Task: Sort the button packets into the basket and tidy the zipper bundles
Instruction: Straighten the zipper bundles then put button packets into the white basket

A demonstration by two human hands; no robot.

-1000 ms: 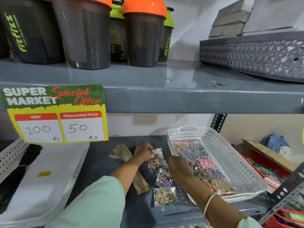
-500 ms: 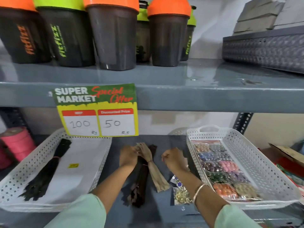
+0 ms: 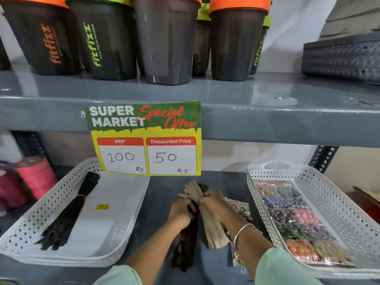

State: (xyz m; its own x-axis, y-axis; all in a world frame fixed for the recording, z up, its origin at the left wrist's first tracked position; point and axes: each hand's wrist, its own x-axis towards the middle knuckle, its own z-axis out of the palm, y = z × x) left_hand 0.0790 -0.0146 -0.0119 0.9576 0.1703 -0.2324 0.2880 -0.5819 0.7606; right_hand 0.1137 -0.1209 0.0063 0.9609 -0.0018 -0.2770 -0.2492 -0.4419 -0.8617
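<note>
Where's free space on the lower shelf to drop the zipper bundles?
Left basket: bare floor right of the black zipper bundle. Shelf strip between that basket and the hands is clear. Right basket: packets fill its left half. Loose button packets crowd the gap beside it.

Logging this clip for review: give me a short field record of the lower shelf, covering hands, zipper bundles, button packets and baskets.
left hand: gripping the dark zipper bundle
right hand: gripping the beige zipper bundle
loose button packets: on the shelf, beside the right basket, not in it
right basket: holds rows of coloured button packets
left basket: holds one black zipper bundle and a white sheet
price sign: MRP 100, discounted 50
</note>
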